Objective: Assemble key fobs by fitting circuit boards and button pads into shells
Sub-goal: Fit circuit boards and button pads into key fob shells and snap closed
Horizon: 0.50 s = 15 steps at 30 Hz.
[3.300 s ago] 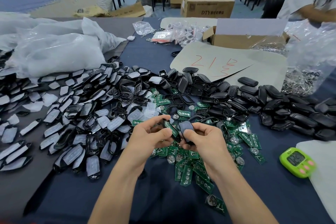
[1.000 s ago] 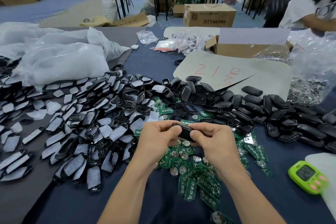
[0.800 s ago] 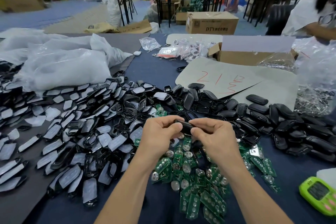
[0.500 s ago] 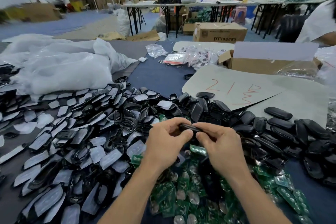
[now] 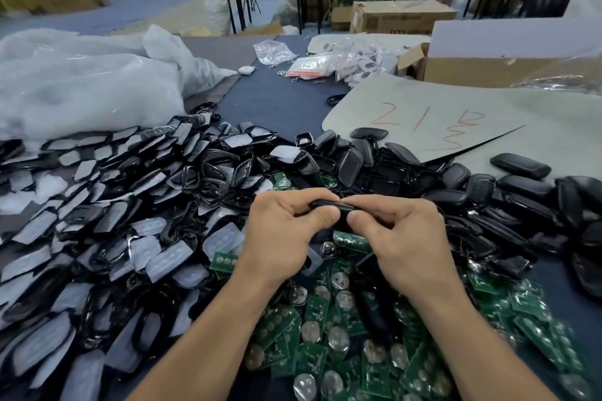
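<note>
Halves now seemingly joined, fob [image 5: 329, 205] sits pinched between left hand [image 5: 280, 234] and right hand [image 5: 404, 238] fingers [image 5: 360, 220].

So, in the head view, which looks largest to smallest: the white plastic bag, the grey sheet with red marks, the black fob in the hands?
1. white plastic bag, cut off at the left edge
2. grey sheet, somewhat smaller
3. black fob, by far smallest, though nearest
</note>
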{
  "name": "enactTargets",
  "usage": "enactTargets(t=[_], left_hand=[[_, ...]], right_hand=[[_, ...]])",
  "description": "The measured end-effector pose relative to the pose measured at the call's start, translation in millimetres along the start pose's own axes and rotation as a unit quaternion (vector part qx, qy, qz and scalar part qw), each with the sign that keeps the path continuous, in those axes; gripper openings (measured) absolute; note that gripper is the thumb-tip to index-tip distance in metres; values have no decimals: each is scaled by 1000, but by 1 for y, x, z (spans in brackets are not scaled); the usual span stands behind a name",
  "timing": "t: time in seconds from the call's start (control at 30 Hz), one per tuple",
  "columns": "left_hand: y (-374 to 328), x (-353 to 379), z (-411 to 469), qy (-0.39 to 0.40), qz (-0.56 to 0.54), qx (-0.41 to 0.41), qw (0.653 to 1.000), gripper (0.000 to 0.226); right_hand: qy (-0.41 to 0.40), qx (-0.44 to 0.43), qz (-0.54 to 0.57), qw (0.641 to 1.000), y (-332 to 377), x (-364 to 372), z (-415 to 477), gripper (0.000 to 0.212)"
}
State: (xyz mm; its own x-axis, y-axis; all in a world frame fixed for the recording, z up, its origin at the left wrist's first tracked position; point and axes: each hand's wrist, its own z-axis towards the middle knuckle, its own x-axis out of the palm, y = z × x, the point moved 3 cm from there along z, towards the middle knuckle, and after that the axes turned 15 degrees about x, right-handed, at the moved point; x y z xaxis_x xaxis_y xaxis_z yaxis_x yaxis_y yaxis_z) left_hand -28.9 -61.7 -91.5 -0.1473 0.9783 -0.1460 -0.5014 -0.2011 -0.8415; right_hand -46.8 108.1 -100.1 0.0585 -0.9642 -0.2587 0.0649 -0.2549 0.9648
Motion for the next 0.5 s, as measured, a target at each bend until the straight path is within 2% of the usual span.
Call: enactTargets(t=[0.3, 0.5], left_hand=[[-4, 3, 1, -18, -29, -26, 999, 28], [-1, -2, 2, -37, -102, -76, 991, 21]], right_hand=[[13, 4, 30, 999, -1, -2, 0, 29], [-2, 22, 48, 999, -5, 0, 3, 28]])
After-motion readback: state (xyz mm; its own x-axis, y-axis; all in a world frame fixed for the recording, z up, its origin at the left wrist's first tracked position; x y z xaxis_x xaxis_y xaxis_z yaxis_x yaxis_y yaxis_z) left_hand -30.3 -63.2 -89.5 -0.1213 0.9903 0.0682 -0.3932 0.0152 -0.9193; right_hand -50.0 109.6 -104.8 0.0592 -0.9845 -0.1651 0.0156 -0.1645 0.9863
